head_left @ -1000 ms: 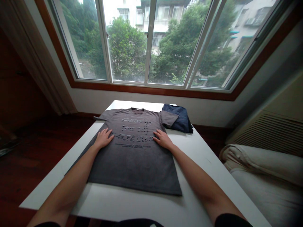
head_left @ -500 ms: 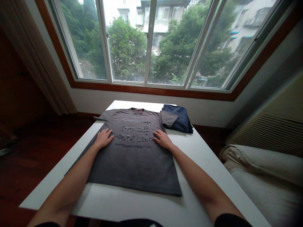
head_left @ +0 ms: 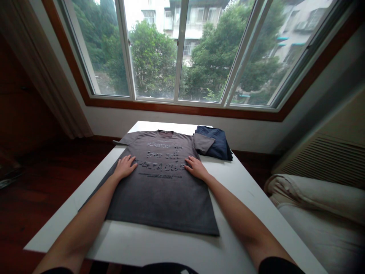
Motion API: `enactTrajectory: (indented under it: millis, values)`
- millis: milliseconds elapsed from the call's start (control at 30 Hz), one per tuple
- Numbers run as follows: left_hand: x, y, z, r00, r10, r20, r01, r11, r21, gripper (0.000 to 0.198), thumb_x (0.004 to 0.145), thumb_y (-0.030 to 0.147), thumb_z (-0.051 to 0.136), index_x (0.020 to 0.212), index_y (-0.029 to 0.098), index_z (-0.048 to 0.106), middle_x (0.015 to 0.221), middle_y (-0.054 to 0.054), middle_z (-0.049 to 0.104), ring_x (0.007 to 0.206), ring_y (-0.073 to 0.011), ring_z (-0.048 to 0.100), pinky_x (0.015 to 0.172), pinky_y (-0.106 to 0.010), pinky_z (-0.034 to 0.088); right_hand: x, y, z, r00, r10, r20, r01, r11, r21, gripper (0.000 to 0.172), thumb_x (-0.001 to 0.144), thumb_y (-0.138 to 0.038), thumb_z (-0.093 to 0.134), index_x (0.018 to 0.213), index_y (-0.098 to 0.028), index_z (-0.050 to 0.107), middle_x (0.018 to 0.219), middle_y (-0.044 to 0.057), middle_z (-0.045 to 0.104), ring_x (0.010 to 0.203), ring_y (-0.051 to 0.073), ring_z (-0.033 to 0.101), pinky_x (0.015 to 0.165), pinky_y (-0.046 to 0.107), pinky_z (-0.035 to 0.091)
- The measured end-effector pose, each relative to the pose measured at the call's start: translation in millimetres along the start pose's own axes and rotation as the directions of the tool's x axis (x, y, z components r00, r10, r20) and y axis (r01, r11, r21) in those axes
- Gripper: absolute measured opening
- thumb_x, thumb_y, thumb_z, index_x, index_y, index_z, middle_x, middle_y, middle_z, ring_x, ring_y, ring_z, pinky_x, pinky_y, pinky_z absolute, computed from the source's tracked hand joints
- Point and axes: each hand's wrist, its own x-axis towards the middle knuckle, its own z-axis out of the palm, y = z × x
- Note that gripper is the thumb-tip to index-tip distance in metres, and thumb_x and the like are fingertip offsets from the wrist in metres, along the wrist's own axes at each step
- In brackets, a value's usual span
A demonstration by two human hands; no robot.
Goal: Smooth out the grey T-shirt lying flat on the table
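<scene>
A dark grey T-shirt (head_left: 162, 198) lies spread flat, printed side up, with its collar toward the window and its hem toward me. My left hand (head_left: 124, 167) rests palm down on the shirt's left part, fingers spread beside the lettering. On the opposite side, my right hand (head_left: 195, 168) lies flat on the cloth with its fingers stretched out. Neither hand grips the fabric. The shirt's right sleeve overlaps a folded dark blue garment (head_left: 218, 142) at the far right. Part of the shirt's left edge is hidden under my left forearm.
The white table (head_left: 239, 190) carries both garments. Beyond it is a wide window (head_left: 176, 102) with a brown frame. A cream padded piece of furniture (head_left: 322, 213) stands to the right, near a slatted panel (head_left: 336, 160). A curtain (head_left: 57, 83) hangs at the left.
</scene>
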Motion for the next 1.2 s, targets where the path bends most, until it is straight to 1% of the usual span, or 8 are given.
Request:
enactTrajectory:
  millis: [233,500,933,1067,1133,1200]
  values:
    - [0.5,0.1,2.1,1.0,0.009,-0.013,-0.009,1.0,0.007,0.067,0.105,0.06,0.038,0.162,0.024,0.042,0.171,-0.013,0.031,0.158,-0.0349,0.026,0.124,-0.058,0.024,0.2,0.2,0.0,1.0,-0.002,-0.002,0.002,1.0,0.008,0.059,0.103,-0.054,0.052,0.153,-0.022,0.056,0.162,0.013,0.046,0.153,0.031,0.038,0.126,0.047,0.032]
    - [3.3,-2.8,6.5,1.0,0.009,-0.023,-0.008,1.0,0.013,0.066,0.105,0.06,0.038,0.161,0.025,0.043,0.171,-0.012,0.032,0.158,-0.0345,0.027,0.124,-0.057,0.025,-0.5,-2.0,-3.0,1.0,0.007,0.007,-0.007,1.0,0.007,0.059,0.103,-0.054,0.051,0.153,-0.023,0.056,0.163,0.012,0.045,0.153,0.032,0.038,0.125,0.047,0.033]
    - [3.2,-0.6,5.7,1.0,0.0,-0.016,0.0,1.0,0.007,0.065,0.105,0.06,0.038,0.161,0.026,0.043,0.171,-0.012,0.031,0.158,-0.0345,0.026,0.125,-0.058,0.022,-2.5,-4.1,-6.5,1.0,-0.005,0.003,0.005,0.999,-0.042,0.057,0.104,-0.052,0.052,0.152,-0.022,0.057,0.163,0.014,0.044,0.152,0.031,0.04,0.125,0.046,0.032]
    - [3.8,-1.3,5.7,1.0,0.002,-0.016,-0.002,1.0,-0.005,0.066,0.105,0.06,0.038,0.161,0.025,0.043,0.171,-0.012,0.031,0.158,-0.0346,0.026,0.125,-0.059,0.022,-3.6,-16.8,-11.8,0.999,-0.041,-0.012,0.04,0.997,-0.064,0.055,0.104,-0.05,0.054,0.153,-0.023,0.056,0.164,0.014,0.042,0.154,0.034,0.036,0.125,0.052,0.03]
    - [3.6,-1.0,5.0,1.0,0.002,-0.01,-0.002,1.0,-0.011,0.066,0.105,0.06,0.038,0.161,0.025,0.043,0.171,-0.013,0.031,0.158,-0.0346,0.026,0.125,-0.059,0.021,-4.8,-31.6,-14.4,0.996,-0.091,-0.014,0.09,0.995,-0.041,0.057,0.105,-0.05,0.053,0.155,-0.023,0.054,0.166,0.014,0.04,0.154,0.034,0.035,0.125,0.054,0.029]
    - [2.9,-0.2,4.0,1.0,0.003,-0.007,-0.003,1.0,-0.013,0.066,0.105,0.06,0.039,0.161,0.024,0.044,0.171,-0.013,0.031,0.158,-0.0347,0.026,0.125,-0.06,0.022,-7.0,-50.8,-15.4,0.986,-0.169,-0.003,0.169,0.986,0.007,0.059,0.105,-0.052,0.051,0.157,-0.025,0.051,0.168,0.013,0.037,0.155,0.033,0.034,0.126,0.054,0.028]
